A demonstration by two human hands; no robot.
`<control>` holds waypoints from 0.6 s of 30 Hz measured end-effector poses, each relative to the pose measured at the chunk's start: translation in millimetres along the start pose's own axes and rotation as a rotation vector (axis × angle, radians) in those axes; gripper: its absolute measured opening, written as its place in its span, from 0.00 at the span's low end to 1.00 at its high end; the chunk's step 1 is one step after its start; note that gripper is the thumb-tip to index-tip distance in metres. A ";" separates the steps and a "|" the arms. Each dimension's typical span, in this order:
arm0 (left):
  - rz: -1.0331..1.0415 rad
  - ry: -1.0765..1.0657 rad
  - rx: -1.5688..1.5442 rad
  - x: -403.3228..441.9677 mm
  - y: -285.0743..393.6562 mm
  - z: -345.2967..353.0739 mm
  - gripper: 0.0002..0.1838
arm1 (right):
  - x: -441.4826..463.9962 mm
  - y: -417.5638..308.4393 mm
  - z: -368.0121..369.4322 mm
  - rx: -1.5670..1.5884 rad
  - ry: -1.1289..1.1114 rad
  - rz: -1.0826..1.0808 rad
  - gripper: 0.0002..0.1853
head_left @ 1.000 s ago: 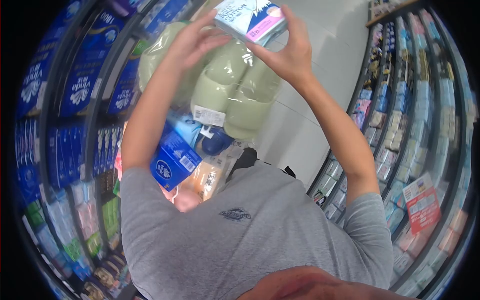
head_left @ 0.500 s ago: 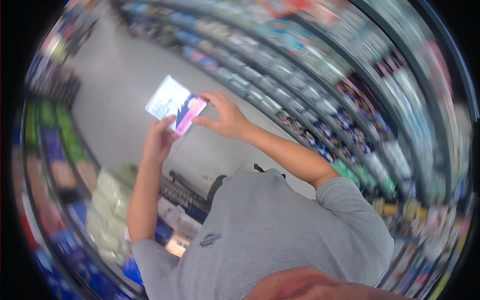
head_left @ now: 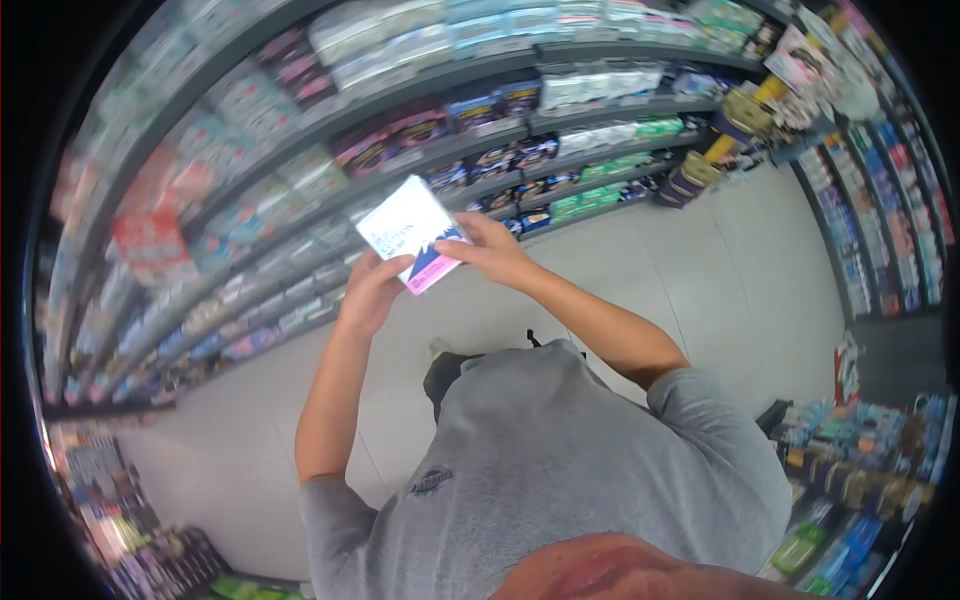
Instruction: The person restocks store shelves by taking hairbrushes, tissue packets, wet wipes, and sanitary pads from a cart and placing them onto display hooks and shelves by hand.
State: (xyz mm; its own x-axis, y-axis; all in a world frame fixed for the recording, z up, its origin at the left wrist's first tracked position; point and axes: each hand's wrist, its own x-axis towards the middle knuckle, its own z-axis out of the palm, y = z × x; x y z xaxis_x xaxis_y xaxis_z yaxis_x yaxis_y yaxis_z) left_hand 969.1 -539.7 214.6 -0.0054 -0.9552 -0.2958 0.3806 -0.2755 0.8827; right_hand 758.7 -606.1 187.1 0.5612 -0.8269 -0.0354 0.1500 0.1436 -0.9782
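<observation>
A white packet (head_left: 405, 225) with a dark blue and pink printed corner is held up in front of my chest, its printed face toward the camera. My left hand (head_left: 374, 290) grips its lower left edge, the thumb lying on the front. On the right side my right hand (head_left: 490, 248) holds the packet near the blue part, thumb also on the face. The fingers behind the packet are hidden. Beyond it runs a shelf (head_left: 470, 135) with rows of packaged goods.
A red and white sign (head_left: 152, 245) hangs at the shelf's left. Tiled floor (head_left: 640, 270) lies below the shelves. Another shelf unit (head_left: 870, 215) stands at the right, and stacked goods (head_left: 850, 430) are at the lower right.
The view has turned from the bagged green slippers and blue boxes toward the long shelf. Both hands have brought the packet lower, and my left hand, earlier beside it, now grips it.
</observation>
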 end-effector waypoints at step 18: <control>0.326 -0.830 0.513 280.9 -63.7 348.2 0.61 | -66.8 -78.0 -320.2 0.114 1.041 -0.115 0.28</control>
State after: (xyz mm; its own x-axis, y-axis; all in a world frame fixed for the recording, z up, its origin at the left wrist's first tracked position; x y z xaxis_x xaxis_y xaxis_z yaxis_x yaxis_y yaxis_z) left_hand 621.3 -828.0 202.4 -0.6839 -0.7118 0.1599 0.0381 0.1840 0.9822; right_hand 448.9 -736.1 200.3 -0.4289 -0.8900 -0.1544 0.2641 0.0399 -0.9637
